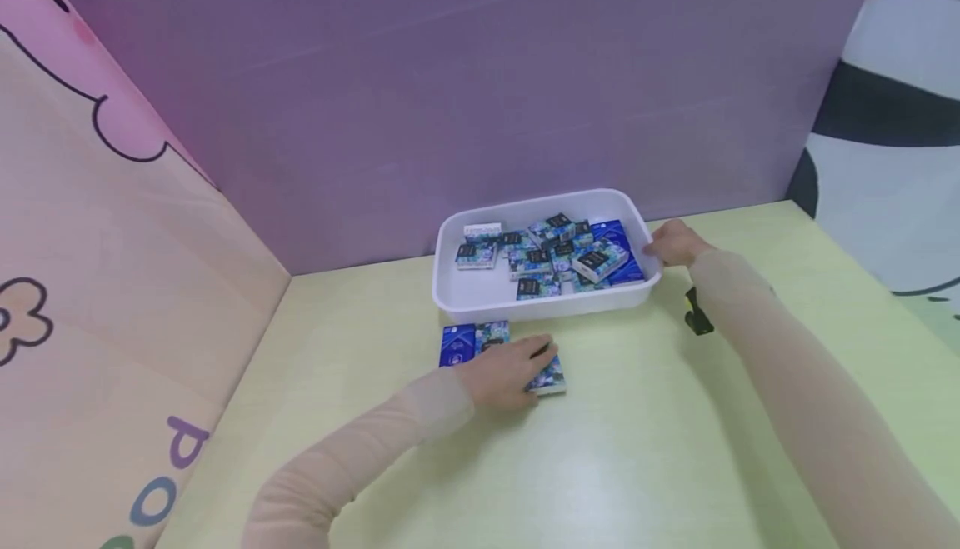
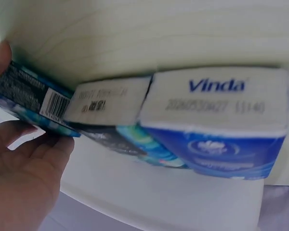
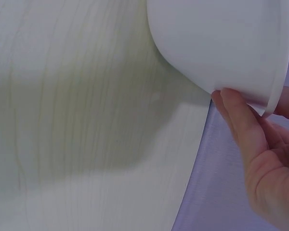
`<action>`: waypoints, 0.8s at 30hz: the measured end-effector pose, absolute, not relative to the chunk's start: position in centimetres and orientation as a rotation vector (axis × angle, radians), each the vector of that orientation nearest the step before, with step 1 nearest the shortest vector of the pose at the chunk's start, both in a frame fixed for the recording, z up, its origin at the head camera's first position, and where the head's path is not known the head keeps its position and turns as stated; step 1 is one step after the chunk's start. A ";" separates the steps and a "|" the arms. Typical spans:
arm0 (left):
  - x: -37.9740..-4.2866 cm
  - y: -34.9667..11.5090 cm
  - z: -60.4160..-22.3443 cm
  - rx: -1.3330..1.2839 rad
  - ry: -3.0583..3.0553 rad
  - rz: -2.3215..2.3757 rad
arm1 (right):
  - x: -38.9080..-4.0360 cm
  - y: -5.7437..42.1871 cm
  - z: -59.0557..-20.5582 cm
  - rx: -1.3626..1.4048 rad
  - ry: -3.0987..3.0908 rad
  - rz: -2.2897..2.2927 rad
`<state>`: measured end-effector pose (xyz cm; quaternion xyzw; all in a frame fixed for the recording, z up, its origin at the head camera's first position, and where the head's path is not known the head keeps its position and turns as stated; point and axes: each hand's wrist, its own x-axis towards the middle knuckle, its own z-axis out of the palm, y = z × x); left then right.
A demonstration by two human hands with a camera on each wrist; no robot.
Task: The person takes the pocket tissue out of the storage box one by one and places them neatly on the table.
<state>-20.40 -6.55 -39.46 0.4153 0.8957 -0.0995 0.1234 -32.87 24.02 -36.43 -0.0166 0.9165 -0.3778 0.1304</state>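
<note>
My left hand (image 1: 504, 372) pinches a small patterned tissue pack (image 2: 33, 98) between thumb and fingers, low over the table. Its barcode end faces the left wrist view. Beside it stand another patterned tissue pack (image 2: 108, 103) and a blue Vinda tissue pack (image 2: 216, 103), side by side in front of the white tray (image 1: 551, 309). At the tray's right end, my right hand (image 1: 675, 243) grips the rim, fingers under the outer wall and thumb over the edge. Several patterned tissue packs (image 1: 530, 263) and a blue one (image 1: 624, 253) lie inside the tray, mostly toward its right.
The light wood-grain table (image 1: 615, 457) reaches back to a purple partition (image 1: 480, 99), with the tray close to it. A cartoon-printed panel (image 1: 135, 224) borders the left side. A small black item (image 1: 699, 316) shows beside the right sleeve.
</note>
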 end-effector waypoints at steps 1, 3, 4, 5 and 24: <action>-20.4 -6.6 -39.5 1.223 2.619 -0.299 | -32.9 24.0 -36.4 -0.053 2.668 -1.097; -20.2 -6.8 -39.7 1.235 2.631 -0.290 | -33.0 24.1 -36.4 -0.055 2.673 -1.094; -20.1 -6.8 -39.8 1.240 2.637 -0.287 | -33.0 24.1 -36.4 -0.050 2.672 -1.095; -20.0 -6.9 -39.9 1.244 2.644 -0.285 | -33.0 24.1 -36.5 -0.045 2.672 -1.094; -19.3 -6.2 -40.7 1.123 2.821 -0.449 | -33.1 24.1 -36.5 -0.047 2.667 -1.101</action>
